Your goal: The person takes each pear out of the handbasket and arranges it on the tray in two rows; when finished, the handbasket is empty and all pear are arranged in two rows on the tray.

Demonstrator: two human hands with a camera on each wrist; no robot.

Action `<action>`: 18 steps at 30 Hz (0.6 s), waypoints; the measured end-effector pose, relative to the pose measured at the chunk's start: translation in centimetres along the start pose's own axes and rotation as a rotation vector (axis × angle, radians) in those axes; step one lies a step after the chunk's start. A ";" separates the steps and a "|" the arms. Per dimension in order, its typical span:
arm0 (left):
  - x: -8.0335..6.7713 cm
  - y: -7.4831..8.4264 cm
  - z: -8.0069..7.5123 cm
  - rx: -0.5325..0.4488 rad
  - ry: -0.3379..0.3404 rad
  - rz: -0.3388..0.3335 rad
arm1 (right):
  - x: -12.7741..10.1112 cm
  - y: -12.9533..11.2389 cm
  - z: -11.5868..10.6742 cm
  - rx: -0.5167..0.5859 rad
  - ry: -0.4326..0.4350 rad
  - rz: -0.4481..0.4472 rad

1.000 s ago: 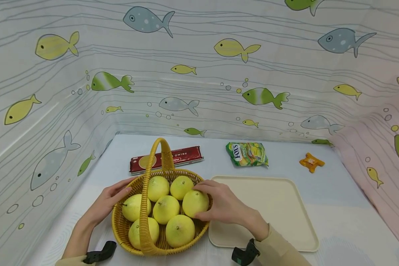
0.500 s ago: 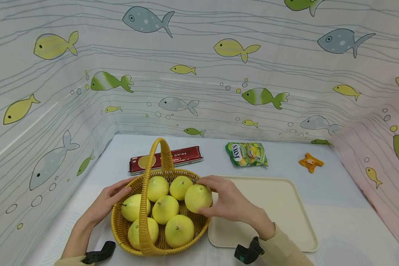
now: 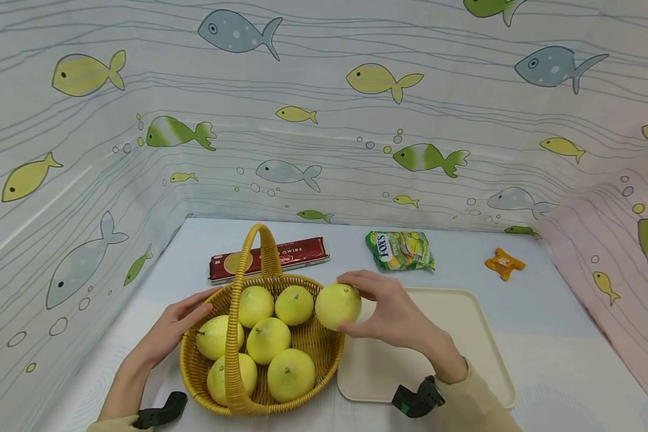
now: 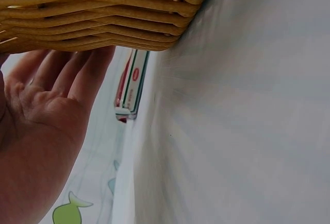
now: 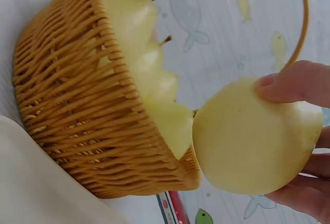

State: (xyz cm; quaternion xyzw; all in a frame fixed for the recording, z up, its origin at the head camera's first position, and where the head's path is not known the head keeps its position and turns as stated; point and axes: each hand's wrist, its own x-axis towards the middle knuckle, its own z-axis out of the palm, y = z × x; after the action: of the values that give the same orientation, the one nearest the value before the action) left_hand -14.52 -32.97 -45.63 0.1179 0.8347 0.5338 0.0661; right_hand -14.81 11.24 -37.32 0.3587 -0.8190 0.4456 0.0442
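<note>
My right hand [image 3: 391, 309] holds a round pale-yellow pear [image 3: 337, 306] between thumb and fingers, above the right rim of the basket. In the right wrist view this pear [image 5: 252, 136] is apart from the others, with the thumb on one side and fingers on the other. The yellow wicker basket [image 3: 314, 393] has a tall arched handle and several more pears [image 3: 269, 341] inside. At its left side my left hand [image 3: 175, 327] rests against the rim. In the left wrist view the fingers reach straight to the basket [image 4: 103, 20], their tips hidden behind the wicker.
A cream tray [image 3: 448, 336] lies right of the basket, partly under my right forearm. Behind the basket is a red biscuit pack [image 3: 302, 252]. A green sweets bag [image 3: 401, 250] and a small orange packet [image 3: 504, 264] lie further right. Fish-printed cloth [image 3: 335, 192] walls the table.
My right hand has lifted the pear from the right side of the basket, upward and to the right, baring the wicker below it. The left hand and basket have stayed in place.
</note>
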 end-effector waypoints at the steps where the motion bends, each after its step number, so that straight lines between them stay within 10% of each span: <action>1: 0.0 0.0 0.0 0.000 0.002 -0.001 | 0.0 0.1 -0.2 -0.010 0.005 0.002; 18: 0.0 0.0 -0.1 -0.007 0.001 0.003 | 0.0 2.3 -2.1 -0.069 0.116 0.107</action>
State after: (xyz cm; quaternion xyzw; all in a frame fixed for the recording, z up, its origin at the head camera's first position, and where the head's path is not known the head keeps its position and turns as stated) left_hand -14.50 -33.04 -45.62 0.1185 0.8327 0.5370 0.0654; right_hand -16.79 13.62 -37.60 0.2861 -0.8481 0.4388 0.0800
